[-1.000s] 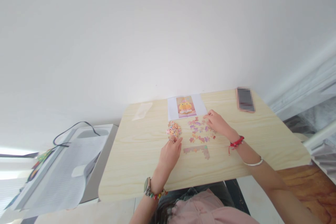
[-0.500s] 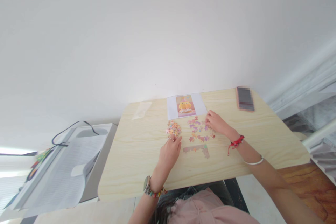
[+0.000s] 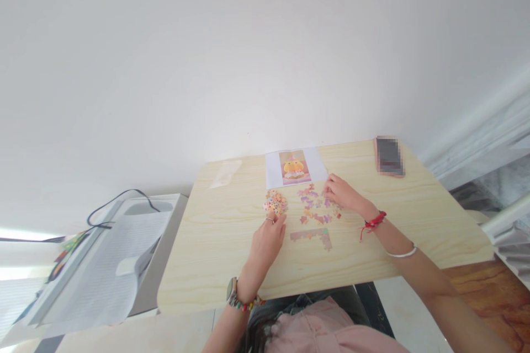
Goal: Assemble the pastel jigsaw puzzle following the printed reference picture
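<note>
Scene: a person sits at a pale wooden bench [image 3: 215, 253], seen from above, sorting a small jigsaw.
Left hand [image 3: 267, 240]: lies flat on the bench with fingers loosely curled; whether it pinches a piece cannot be told. A pile of loose pieces [image 3: 275, 202] sits just beyond its fingertips, at 12 o'clock from the hand.
Right hand [image 3: 342, 193]: palm down, fingers bent over the scattered pieces [image 3: 314, 207], touching their far right edge; a grip on any one piece cannot be told.
Joined strip [image 3: 311, 236]: a short assembled corner section, between the two wrists, at 3 o'clock from the left hand.
Reference picture [image 3: 295, 167]: a printed sheet at 12 o'clock of the pieces, against the wall.
Phone [image 3: 389, 156]: far right corner, well apart from both hands.
Risk: a sweeping wrist or forearm could likely scatter the loose pieces or knock the joined strip apart, since both lie close to the arms; small pieces near the hand could also slide off unnoticed.
</note>
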Available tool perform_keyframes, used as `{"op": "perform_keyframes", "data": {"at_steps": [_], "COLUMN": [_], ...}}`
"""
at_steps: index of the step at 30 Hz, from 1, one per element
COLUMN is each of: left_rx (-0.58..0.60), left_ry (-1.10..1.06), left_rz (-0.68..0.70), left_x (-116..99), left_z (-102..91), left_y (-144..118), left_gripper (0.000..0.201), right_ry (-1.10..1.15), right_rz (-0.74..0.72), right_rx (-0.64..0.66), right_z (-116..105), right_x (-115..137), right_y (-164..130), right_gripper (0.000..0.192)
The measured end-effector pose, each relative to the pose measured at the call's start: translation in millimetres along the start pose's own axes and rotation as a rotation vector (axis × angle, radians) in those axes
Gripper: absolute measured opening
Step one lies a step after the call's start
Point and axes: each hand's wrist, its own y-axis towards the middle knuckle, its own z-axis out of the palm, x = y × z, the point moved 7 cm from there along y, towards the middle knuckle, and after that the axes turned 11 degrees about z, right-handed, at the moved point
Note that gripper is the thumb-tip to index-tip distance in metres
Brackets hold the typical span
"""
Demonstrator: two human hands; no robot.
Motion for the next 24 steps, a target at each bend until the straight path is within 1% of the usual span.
{"op": "perform_keyframes", "data": {"at_steps": [5,7,10,13,19,21,24], "left_rx": [0.013,0.02,0.017,0.002,0.006,0.008,0.006], "left_ry": [-0.008,-0.01,-0.007,-0.012,-0.026,-0.031,-0.043], "left_rz": [-0.009,-0.017,-0.016,-0.005,-0.007,-0.005,0.009], "left_x": [0,0,0,-2,0,1,2], "left_z": [-0.5,-0.8,-1.8,-3.3,-1.4,0.4,3.2], "left_y": [-1,-2,-3,-5,-12,-16,-21], "left_gripper": [0.03,0.03,0.03,0.03,0.032,0.032,0.032], "right_ry": [0.139,0.221,0.332,0.361,0.307,0.277,0.208], "right_rz": [0.062,0.082,0.077,0.079,0.072,0.045,-0.041], "right_rx": [-0.05,-0.051,-0.021,-0.014,-0.036,-0.011,0.064], "right_z": [-7,-10,-8,2,34,42,50], "right_x": [-1,6,24,41,65,72,87], "right_y": [-5,-13,-30,-48,-75,-78,-79], "right_gripper": [0.011,0.012,0.013,0.012,0.009,0.007,0.007]}}
